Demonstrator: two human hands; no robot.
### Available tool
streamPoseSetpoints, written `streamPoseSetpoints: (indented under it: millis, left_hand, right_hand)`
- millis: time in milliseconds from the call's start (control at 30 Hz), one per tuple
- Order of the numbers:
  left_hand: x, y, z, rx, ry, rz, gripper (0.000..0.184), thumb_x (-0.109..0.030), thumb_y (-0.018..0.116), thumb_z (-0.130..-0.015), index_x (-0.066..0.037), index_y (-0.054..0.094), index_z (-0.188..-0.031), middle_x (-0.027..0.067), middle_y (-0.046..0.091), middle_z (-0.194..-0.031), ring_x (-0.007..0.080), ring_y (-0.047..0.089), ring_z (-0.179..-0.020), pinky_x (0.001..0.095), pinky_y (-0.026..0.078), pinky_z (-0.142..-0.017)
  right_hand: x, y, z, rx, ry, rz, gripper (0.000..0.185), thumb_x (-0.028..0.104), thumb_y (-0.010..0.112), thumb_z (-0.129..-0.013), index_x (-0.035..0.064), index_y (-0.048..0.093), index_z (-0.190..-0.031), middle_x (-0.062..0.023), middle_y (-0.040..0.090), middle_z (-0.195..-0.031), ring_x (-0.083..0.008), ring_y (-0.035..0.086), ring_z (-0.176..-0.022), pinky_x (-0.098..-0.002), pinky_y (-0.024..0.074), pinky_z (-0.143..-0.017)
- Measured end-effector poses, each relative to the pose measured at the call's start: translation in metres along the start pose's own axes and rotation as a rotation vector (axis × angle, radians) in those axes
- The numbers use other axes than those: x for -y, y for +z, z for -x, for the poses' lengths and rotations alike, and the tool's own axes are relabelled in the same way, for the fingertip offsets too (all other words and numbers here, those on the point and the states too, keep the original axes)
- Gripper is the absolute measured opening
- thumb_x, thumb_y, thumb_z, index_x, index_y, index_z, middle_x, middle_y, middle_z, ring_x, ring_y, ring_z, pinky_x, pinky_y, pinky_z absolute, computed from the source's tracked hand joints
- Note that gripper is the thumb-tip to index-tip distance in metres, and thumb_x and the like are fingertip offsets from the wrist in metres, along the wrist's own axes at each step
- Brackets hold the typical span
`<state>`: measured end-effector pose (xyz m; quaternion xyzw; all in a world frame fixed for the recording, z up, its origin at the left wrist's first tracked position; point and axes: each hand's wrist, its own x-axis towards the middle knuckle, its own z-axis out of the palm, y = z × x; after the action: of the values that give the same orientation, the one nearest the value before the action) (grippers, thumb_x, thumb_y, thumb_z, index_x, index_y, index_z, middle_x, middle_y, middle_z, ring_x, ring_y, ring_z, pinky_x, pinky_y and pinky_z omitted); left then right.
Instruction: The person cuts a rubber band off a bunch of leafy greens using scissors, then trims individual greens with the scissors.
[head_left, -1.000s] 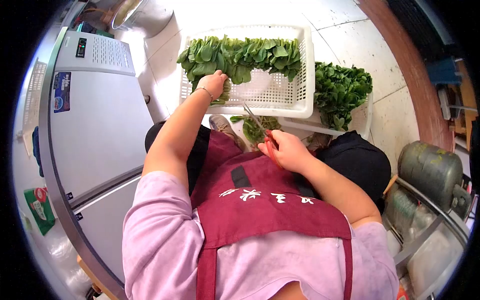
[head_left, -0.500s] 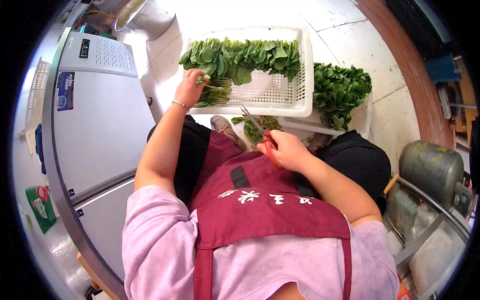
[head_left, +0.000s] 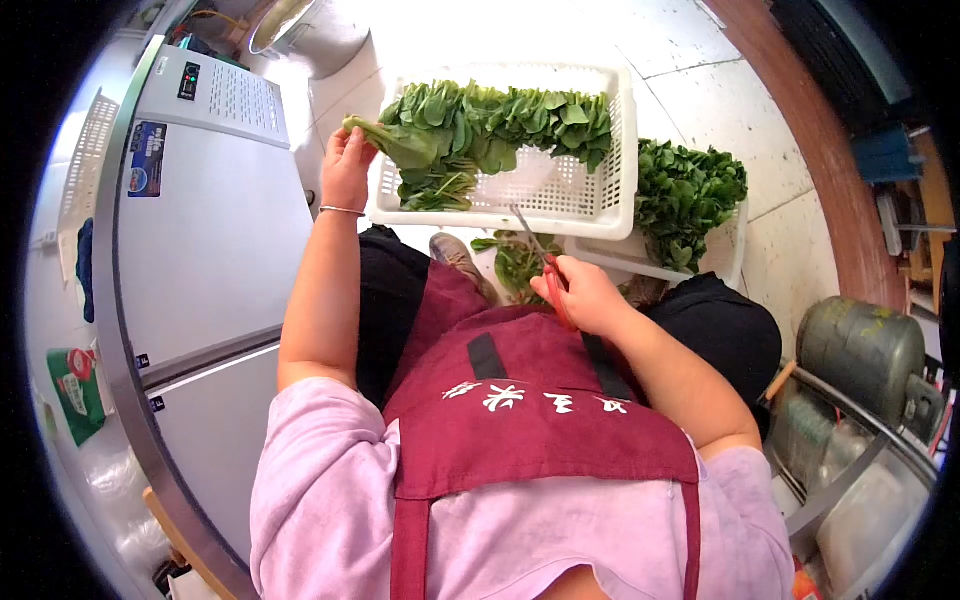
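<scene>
My left hand [head_left: 349, 165] is closed on the pale stem end of a leafy green [head_left: 400, 140], at the near left corner of a white plastic basket [head_left: 628, 150]. Its leaves reach over the rows of leafy greens [head_left: 530, 118] lying along the far side of the basket. A shorter bunch [head_left: 440, 188] lies in the near left part. In front of my lap, my right hand [head_left: 588, 293] is wrapped round the red handles of scissors [head_left: 551, 275]. Their blades point up toward the basket's near rim.
More leafy greens [head_left: 690, 195] are heaped in a second white container [head_left: 735, 240] at right. Loose leaves and stems [head_left: 522, 265] lie on the floor by my shoe [head_left: 455, 255]. A steel-edged freezer [head_left: 215, 240] stands left, a gas cylinder [head_left: 862, 345] right, and a metal pot [head_left: 315, 38] farther back.
My left hand has moved left to the basket's corner, and the leafy green it holds now stretches out over the basket. The scissors in my right hand sit slightly lower and farther right.
</scene>
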<state>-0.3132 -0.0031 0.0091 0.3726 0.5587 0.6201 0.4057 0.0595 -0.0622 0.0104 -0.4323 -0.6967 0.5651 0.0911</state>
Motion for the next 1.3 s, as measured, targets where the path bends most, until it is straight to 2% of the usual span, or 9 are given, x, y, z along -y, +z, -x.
streamPoseSetpoints:
  millis: [67, 133, 200, 400, 533, 600, 633, 933, 1300]
  left_hand:
    - [-0.008, 0.020, 0.012, 0.038, -0.145, 0.169, 0.026, -0.024, 0.044, -0.097, -0.003, 0.044, -0.112, 0.0127, 0.059, -0.100, 0.0262, 0.061, -0.093, 0.0403, 0.051, -0.081]
    - [-0.019, 0.042, 0.030, 0.237, -0.320, 0.099, 0.029, -0.030, 0.046, -0.096, -0.005, 0.045, -0.110, 0.0099, 0.058, -0.097, 0.0250, 0.063, -0.082, 0.0401, 0.054, -0.069]
    - [-0.022, 0.075, 0.053, 0.207, -0.447, 0.059, 0.029, -0.031, 0.048, -0.095, -0.006, 0.047, -0.110, 0.0075, 0.057, -0.092, 0.0221, 0.063, -0.076, 0.0369, 0.053, -0.062]
    - [-0.008, 0.113, 0.096, 0.694, -0.466, -0.297, 0.026, -0.023, 0.056, -0.092, -0.003, 0.052, -0.108, 0.0005, 0.058, -0.090, 0.0079, 0.053, -0.080, 0.0228, 0.045, -0.073]
    - [0.000, 0.115, 0.113, 0.799, -0.398, -0.445, 0.024, -0.023, 0.051, -0.095, -0.001, 0.052, -0.106, 0.0006, 0.057, -0.084, 0.0081, 0.051, -0.076, 0.0238, 0.044, -0.072]
    - [0.002, 0.113, 0.117, 0.904, -0.343, -0.694, 0.023, -0.023, 0.049, -0.096, -0.001, 0.051, -0.103, 0.0023, 0.057, -0.081, 0.0094, 0.051, -0.075, 0.0251, 0.044, -0.070]
    - [0.001, 0.114, 0.121, 0.907, -0.198, -0.808, 0.021, -0.023, 0.047, -0.096, -0.002, 0.050, -0.093, 0.0097, 0.058, -0.076, 0.0201, 0.055, -0.069, 0.0318, 0.044, -0.066]
    - [0.019, 0.103, 0.142, 0.860, -0.360, -0.708, 0.023, -0.022, 0.043, -0.098, -0.002, 0.048, -0.088, 0.0039, 0.052, -0.072, 0.0136, 0.050, -0.066, 0.0297, 0.044, -0.062]
    - [0.031, 0.094, 0.151, 0.805, -0.600, -0.766, 0.030, -0.028, 0.044, -0.098, -0.002, 0.051, -0.085, 0.0052, 0.054, -0.075, 0.0148, 0.050, -0.070, 0.0313, 0.044, -0.067]
  right_hand:
    - [-0.017, 0.007, -0.005, 0.012, 0.017, -0.086, 0.040, 0.042, 0.060, -0.085, 0.0018, 0.056, -0.087, -0.0195, 0.062, -0.081, -0.0358, 0.060, -0.076, -0.0400, 0.0462, -0.068]
    - [-0.028, 0.013, -0.010, 0.023, 0.036, -0.171, 0.041, 0.042, 0.059, -0.086, 0.0016, 0.056, -0.087, -0.0193, 0.062, -0.082, -0.0343, 0.061, -0.077, -0.0393, 0.0465, -0.069]
    - [-0.032, 0.014, -0.011, 0.056, 0.061, -0.224, 0.045, 0.046, 0.056, -0.088, 0.0005, 0.056, -0.092, -0.0196, 0.063, -0.087, -0.0314, 0.061, -0.082, -0.0383, 0.0464, -0.073]
    - [-0.014, 0.001, -0.004, 0.233, 0.113, -0.171, 0.056, 0.049, 0.053, -0.089, -0.0044, 0.052, -0.104, -0.0231, 0.061, -0.101, -0.0317, 0.059, -0.094, -0.0376, 0.0452, -0.083]
    - [-0.005, -0.006, 0.000, 0.376, 0.138, -0.075, 0.062, 0.053, 0.047, -0.090, -0.0068, 0.052, -0.103, -0.0262, 0.060, -0.101, -0.0327, 0.060, -0.097, -0.0382, 0.0451, -0.084]
    - [0.001, -0.007, 0.003, 0.396, 0.133, -0.059, 0.063, 0.055, 0.045, -0.090, -0.0067, 0.053, -0.099, -0.0254, 0.061, -0.097, -0.0319, 0.060, -0.093, -0.0385, 0.0454, -0.082]
    - [0.002, -0.007, 0.004, 0.413, 0.121, -0.040, 0.064, 0.056, 0.043, -0.090, -0.0067, 0.054, -0.096, -0.0246, 0.062, -0.093, -0.0312, 0.061, -0.089, -0.0388, 0.0456, -0.080]
    - [-0.025, 0.023, 0.001, 0.387, 0.148, -0.189, 0.067, 0.062, 0.039, -0.090, -0.0013, 0.055, -0.074, -0.0098, 0.056, -0.066, -0.0221, 0.058, -0.065, -0.0337, 0.0451, -0.063]
    - [-0.031, 0.032, 0.000, 0.424, 0.366, -0.341, 0.065, 0.064, 0.048, -0.085, 0.0032, 0.055, -0.065, -0.0047, 0.051, -0.061, -0.0164, 0.053, -0.052, -0.0310, 0.0455, -0.052]
